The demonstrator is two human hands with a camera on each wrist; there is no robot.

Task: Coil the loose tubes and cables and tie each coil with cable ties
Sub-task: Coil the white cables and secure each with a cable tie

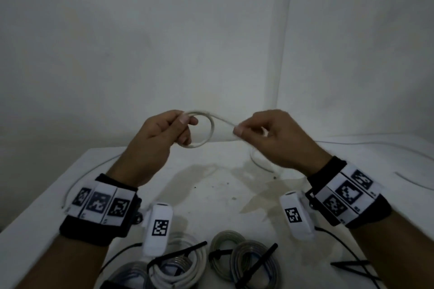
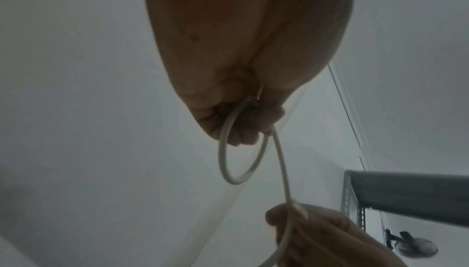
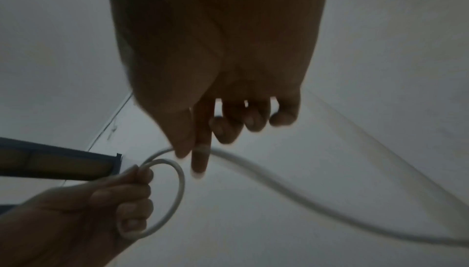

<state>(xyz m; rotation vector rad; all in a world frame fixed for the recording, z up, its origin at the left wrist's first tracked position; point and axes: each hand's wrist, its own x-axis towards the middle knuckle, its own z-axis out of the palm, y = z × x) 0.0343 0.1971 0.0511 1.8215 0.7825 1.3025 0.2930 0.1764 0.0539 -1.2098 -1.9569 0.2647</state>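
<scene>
Both hands are raised above a white table (image 1: 211,195). My left hand (image 1: 162,131) grips one small loop of a white cable (image 1: 210,129), fingers curled through the ring; the loop hangs below the fist (image 2: 243,163) in the left wrist view. My right hand (image 1: 265,134) pinches the same cable between thumb and forefinger just right of the loop (image 3: 203,149). From the pinch the cable trails down and away to the right (image 3: 330,207), onto the table. The left hand with the loop (image 3: 175,199) also shows in the right wrist view.
Several tied coils of white and grey tube (image 1: 180,265) (image 1: 244,256) lie at the near edge with black cable ties (image 1: 352,265) beside them. Another thin white cable (image 1: 89,171) curves along the table's left side. A wall stands behind; a grey shelf (image 2: 411,199) is to the side.
</scene>
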